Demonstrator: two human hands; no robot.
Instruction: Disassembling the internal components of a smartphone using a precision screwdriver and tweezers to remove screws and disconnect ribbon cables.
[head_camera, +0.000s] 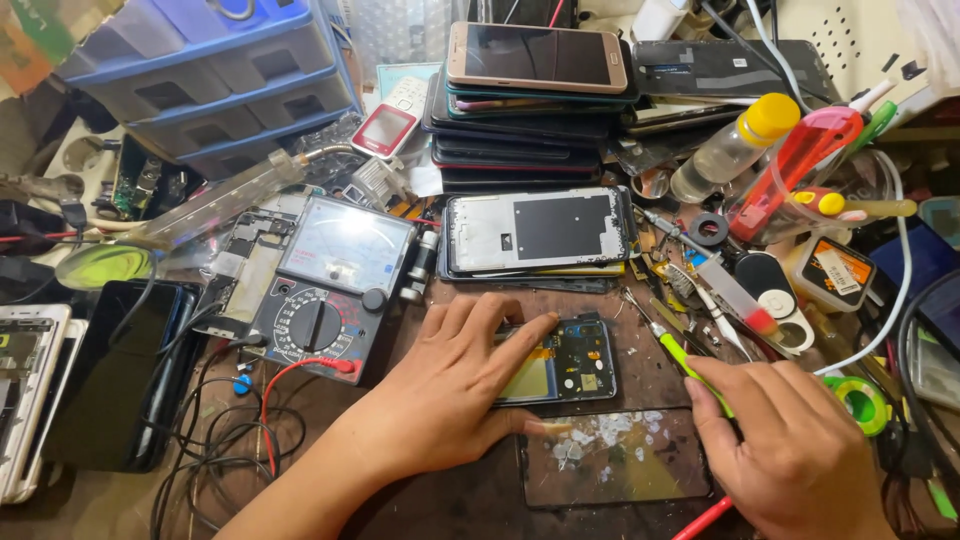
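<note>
Hands are seen at the bottom centre of the frame over a cluttered brown workbench (470, 300). The left hand (450, 390) is laid flat, fingers spread, on an opened phone body (565, 360) at the centre of the frame; nothing is gripped, the phone is only pressed down under the fingertips, and its dark circuit side with small gold parts is left showing to the right of the fingers. The right hand (790, 450), at the lower right, is closed around a screwdriver with a yellow-green handle (690, 365), whose thin metal tip is pointed up-left, just beside the right edge of the phone body. Below the phone, a cracked screen panel (615, 455) with white shattered patches is lying flat, between the two hands. An analogue multimeter (335, 285) with a round dial is placed left of centre, with red and black leads (290, 380) curled below it. Above the opened phone, a phone frame with a white back plate (540, 230) is set, and behind it, at the upper centre, a stack of phones (525, 100) is piled. A small clear bottle with a yellow cap (735, 145) is lying tilted at the upper right, and blue plastic drawers (220, 70) are seen at the upper left.
</note>
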